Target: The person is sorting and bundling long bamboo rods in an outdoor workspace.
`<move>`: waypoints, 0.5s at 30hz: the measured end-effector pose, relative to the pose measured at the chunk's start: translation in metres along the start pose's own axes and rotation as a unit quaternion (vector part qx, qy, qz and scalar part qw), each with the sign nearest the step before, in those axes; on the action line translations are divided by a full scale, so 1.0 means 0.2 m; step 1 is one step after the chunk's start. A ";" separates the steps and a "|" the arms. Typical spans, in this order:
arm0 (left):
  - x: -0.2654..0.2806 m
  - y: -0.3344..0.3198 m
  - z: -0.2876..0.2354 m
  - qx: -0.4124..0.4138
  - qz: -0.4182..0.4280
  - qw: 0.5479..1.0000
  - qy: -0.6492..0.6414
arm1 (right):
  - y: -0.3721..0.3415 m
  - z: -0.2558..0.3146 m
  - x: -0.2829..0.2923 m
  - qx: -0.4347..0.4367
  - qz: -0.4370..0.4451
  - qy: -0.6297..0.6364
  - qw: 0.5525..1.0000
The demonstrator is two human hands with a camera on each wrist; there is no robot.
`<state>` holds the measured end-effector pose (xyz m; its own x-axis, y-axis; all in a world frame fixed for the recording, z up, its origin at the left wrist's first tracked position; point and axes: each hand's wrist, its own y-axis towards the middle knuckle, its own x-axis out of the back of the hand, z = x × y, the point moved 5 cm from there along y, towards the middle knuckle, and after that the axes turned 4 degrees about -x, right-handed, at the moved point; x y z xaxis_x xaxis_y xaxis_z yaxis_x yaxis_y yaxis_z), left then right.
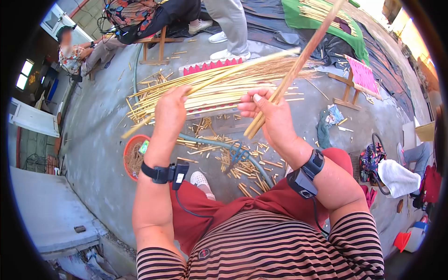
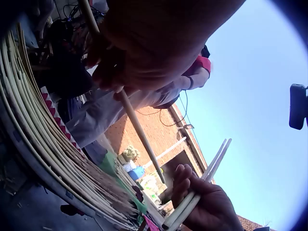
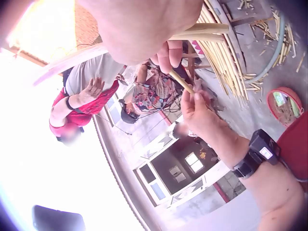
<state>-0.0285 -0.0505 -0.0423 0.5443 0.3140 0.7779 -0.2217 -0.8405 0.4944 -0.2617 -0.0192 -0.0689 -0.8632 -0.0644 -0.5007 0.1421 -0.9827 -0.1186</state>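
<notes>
My left hand [image 1: 170, 111] grips one pale, straight plant stalk [image 1: 233, 71], which slants up to the right. In my right hand [image 1: 276, 114] two stalks [image 1: 298, 63] lie side by side under the thumb, their lower ends poking out below the palm. Both hands hover above a layer of long stalks [image 1: 205, 88] with brown, brushy tips toward the right. That layer rests on a low support with a red zigzag edge [image 1: 212, 66]. In the left wrist view, the left stalk [image 2: 139, 127] points down toward the right hand [image 2: 209, 204].
Short cut stalk pieces [image 1: 252, 175] litter the concrete around blue-handled scissors [image 1: 239, 153] and a hose [image 1: 254, 161]. A red basket [image 1: 127, 161] stands by my left forearm. Other people [image 1: 228, 28] are ahead. A pink-topped wooden stool [image 1: 363, 78] is at right.
</notes>
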 end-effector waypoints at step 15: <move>0.28 -0.04 -0.10 -0.187 -0.115 0.953 0.211 | -0.01 -0.11 0.15 -0.245 0.195 -0.300 0.901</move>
<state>-0.0130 -0.0163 0.0051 0.2560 0.6865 0.6806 -0.4515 -0.5377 0.7121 -0.2779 -0.0144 -0.1026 -0.7870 -0.6149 -0.0495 0.5610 -0.6799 -0.4723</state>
